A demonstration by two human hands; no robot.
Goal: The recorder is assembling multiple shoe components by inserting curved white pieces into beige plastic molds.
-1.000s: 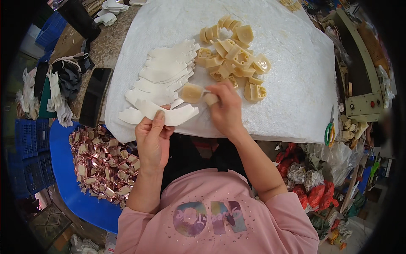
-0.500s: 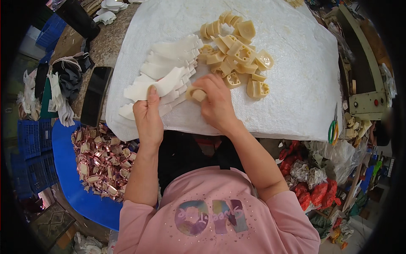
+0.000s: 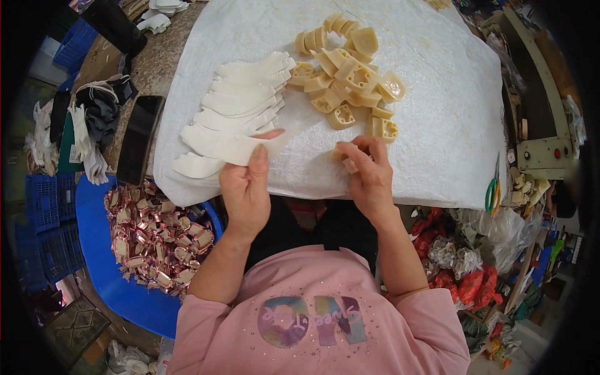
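My left hand (image 3: 245, 194) pinches one white curved sheet piece (image 3: 228, 150), thumb on top and fingers beneath, its right end lifted. Behind it, overlapping white pieces (image 3: 244, 90) fan out on the white sheet (image 3: 437, 137). To the right, my right hand (image 3: 373, 178) is closed around a small beige shoe heel (image 3: 338, 153), largely hidden by the fingers. Farther back sits a heap of beige shoe heels (image 3: 359, 78), some showing hollow ribbed ends. A single heel (image 3: 382, 129) lies just beyond my right hand.
At the table's left edge lies a black phone (image 3: 140, 140). Below it, a blue tub (image 3: 100, 262) holds many shiny rose-coloured pieces (image 3: 153, 237). Scissors (image 3: 492, 197) with green and orange handles hang at the right edge, near a pale machine frame (image 3: 544, 150) and red plastic bags (image 3: 472, 284).
My left hand has moved right, bringing the white piece with it away from the fan. My right hand has moved right and nearer me, still holding the heel.
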